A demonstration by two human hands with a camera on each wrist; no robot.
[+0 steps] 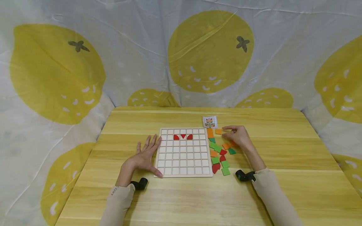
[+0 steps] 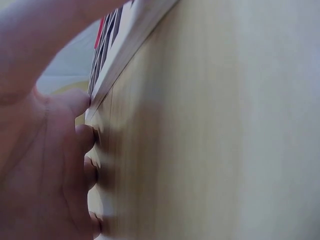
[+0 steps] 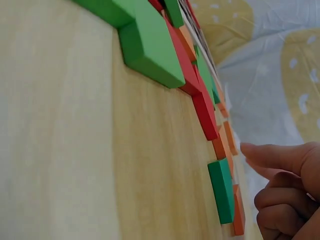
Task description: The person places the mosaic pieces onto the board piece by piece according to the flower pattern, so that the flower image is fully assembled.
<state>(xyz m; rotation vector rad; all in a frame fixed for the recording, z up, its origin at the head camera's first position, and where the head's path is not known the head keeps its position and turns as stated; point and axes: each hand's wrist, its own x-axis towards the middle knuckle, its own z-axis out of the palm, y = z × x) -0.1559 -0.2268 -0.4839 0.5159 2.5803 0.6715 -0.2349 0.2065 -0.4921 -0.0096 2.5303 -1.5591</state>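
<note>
The white gridded board (image 1: 183, 163) lies flat in the middle of the table (image 1: 181, 204), in front of me. In its second row from the far edge, a red triangle (image 1: 183, 136) sits between two red curved pieces (image 1: 189, 137). My left hand (image 1: 143, 157) is spread along the board's left side, its thumb at the near corner. My right hand (image 1: 238, 136) is off the board's far right, index finger and thumb stretched out and apart, the other fingers curled. An orange square (image 1: 218, 131) lies just beside those fingertips; I cannot tell whether they touch it. Nearer me, loose green squares (image 1: 225, 171), red curved pieces (image 1: 216, 168) and a dark green piece (image 1: 232, 151) are scattered beside the board. A small pattern card (image 1: 209, 122) lies beyond its far right corner. Behind the table hangs a lemon-print cloth (image 1: 141, 47).
</note>
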